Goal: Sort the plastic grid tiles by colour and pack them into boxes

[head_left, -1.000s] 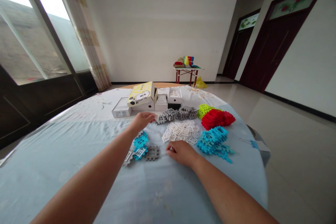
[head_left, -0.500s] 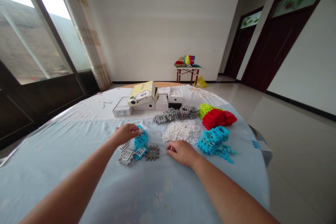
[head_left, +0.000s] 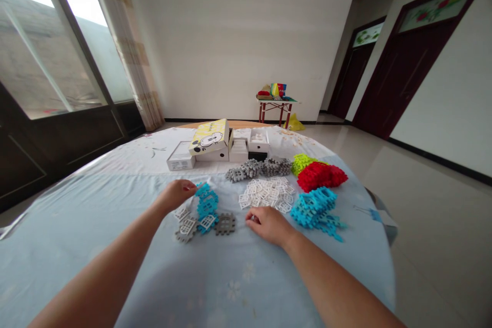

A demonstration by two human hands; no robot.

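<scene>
My left hand (head_left: 177, 195) is at the upper left edge of a row of joined blue interlocking blocks (head_left: 208, 202). Its fingers are drawn together, and whatever may be between the fingertips is too small to make out. A white window piece (head_left: 208, 222) lies on the lower blue block. Beside it are a grey block (head_left: 225, 224) and a light grey block (head_left: 185, 231) with another white window piece (head_left: 188, 226) over it. My right hand (head_left: 267, 224) rests on the cloth with curled fingers, just below a pile of white window pieces (head_left: 267, 192); its grip is hidden.
Grey blocks (head_left: 259, 168), lime green blocks (head_left: 302, 162), red blocks (head_left: 322, 176) and more blue blocks (head_left: 315, 208) are heaped on the right half of the round table (head_left: 161, 277). Behind them are a yellow and white box (head_left: 210, 138) and several white boxes (head_left: 181, 163).
My left hand has drawn back a little to the left from the top of the blue blocks, uncovering more of them. The right hand stays in nearly the same place.
</scene>
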